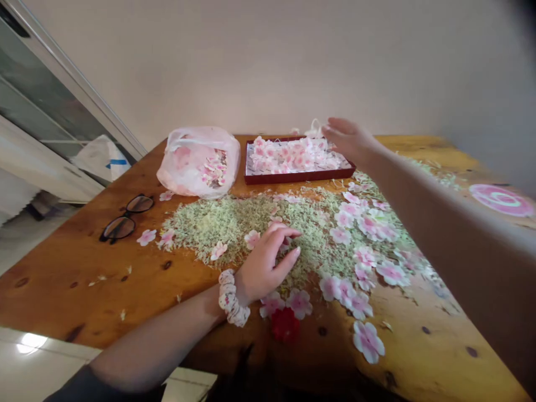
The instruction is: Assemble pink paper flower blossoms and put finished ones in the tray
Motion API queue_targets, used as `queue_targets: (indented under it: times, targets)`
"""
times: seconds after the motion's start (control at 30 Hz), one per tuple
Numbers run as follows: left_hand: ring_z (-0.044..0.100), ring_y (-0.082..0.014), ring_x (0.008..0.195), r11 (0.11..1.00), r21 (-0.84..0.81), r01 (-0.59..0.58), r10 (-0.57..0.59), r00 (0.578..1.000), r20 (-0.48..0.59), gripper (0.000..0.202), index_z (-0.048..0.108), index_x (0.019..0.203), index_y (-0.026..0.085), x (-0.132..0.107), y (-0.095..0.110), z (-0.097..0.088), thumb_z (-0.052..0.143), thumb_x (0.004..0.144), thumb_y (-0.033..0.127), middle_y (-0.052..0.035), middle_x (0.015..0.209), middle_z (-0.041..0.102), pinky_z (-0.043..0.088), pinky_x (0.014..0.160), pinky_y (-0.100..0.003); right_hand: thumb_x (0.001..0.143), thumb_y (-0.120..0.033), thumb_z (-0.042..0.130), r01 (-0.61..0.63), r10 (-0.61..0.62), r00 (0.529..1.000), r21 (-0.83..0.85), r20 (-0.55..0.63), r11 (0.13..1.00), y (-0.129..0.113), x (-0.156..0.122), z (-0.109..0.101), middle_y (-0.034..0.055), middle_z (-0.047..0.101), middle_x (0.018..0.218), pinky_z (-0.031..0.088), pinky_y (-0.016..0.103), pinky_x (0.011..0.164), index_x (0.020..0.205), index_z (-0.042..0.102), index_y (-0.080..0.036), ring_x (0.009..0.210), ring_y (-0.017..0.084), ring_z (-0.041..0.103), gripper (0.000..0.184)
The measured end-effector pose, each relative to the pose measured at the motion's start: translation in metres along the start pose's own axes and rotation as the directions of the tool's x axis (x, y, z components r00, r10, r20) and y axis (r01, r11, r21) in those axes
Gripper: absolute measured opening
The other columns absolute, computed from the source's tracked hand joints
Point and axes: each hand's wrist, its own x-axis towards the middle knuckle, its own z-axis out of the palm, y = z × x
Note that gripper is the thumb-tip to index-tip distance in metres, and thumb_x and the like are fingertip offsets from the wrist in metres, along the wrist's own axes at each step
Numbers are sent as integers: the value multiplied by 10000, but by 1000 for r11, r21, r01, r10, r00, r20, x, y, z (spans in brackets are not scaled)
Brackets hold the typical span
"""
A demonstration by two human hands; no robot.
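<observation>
My left hand (pixel 268 263) rests on a heap of pale green shredded filler (pixel 209 229), fingers slightly curled and apart, with nothing visible in them. A floral fabric scrunchie (pixel 230 298) circles that wrist. Pink-and-white artificial blossoms (pixel 368 341) lie scattered around the heap, and a red flower (pixel 285 325) lies just below my left hand. My right hand (pixel 347 139) hangs open in the air at the right end of a dark red tray (pixel 299 177), which is filled with pink blossoms. Its fingers point left and hold nothing.
A translucent plastic bag (pixel 188 164) holding blossoms stands left of the tray. Dark-framed glasses (pixel 123 220) lie on the wooden table (pixel 62 290) at left. A round pink object (pixel 501 200) sits at the right. The table's near and left edges drop away.
</observation>
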Motion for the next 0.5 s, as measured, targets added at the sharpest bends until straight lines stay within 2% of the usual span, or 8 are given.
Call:
queue_targets:
  times: [0.07,0.13,0.2,0.27,0.37,0.5]
  targets:
    - [510,-188,998,1000,29,-3,2,1000,16,243,487,1144,198,0,0,0,466,907,245,-86,1105,513,453,886,-354,845,-247,593,-94,94,996,0,14,996,2,-10,2,211,591,1233,484,233,743,1241,499,-17,974,164,644,467]
    - [505,-197,1039,998,58,-7,4,999,46,236,488,1137,198,0,1,0,465,906,243,-83,1105,524,441,921,-370,888,-278,539,-192,192,980,1,47,981,2,-31,-1,172,691,1005,515,266,642,1079,605,-42,720,141,679,311]
    - [492,-207,1085,996,87,-15,10,998,64,229,491,1130,199,0,2,0,464,905,235,-82,1106,530,425,956,-389,869,-294,555,-253,253,966,1,51,967,2,-59,-10,128,700,885,500,255,554,948,643,-89,602,124,646,237]
    - [479,-217,1118,993,115,-28,20,998,65,225,494,1124,203,1,3,-1,464,903,224,-82,1104,531,412,979,-408,826,-366,598,-318,317,945,-4,80,948,2,-87,-22,92,685,843,460,240,505,865,657,-137,598,122,618,239]
    - [491,-220,1101,990,139,-38,31,998,56,227,497,1124,210,1,3,-2,463,900,213,-81,1099,527,421,971,-422,808,-451,593,-347,346,938,-107,-29,932,5,-125,-39,46,628,719,364,227,448,783,642,-162,537,96,520,294]
    - [516,-215,1056,987,157,-43,37,998,44,236,498,1131,206,2,1,-3,467,897,216,-87,1107,521,453,931,-419,808,-533,564,-366,356,930,-176,-91,914,16,-158,-54,-23,460,541,263,237,422,790,630,-166,458,81,365,374]
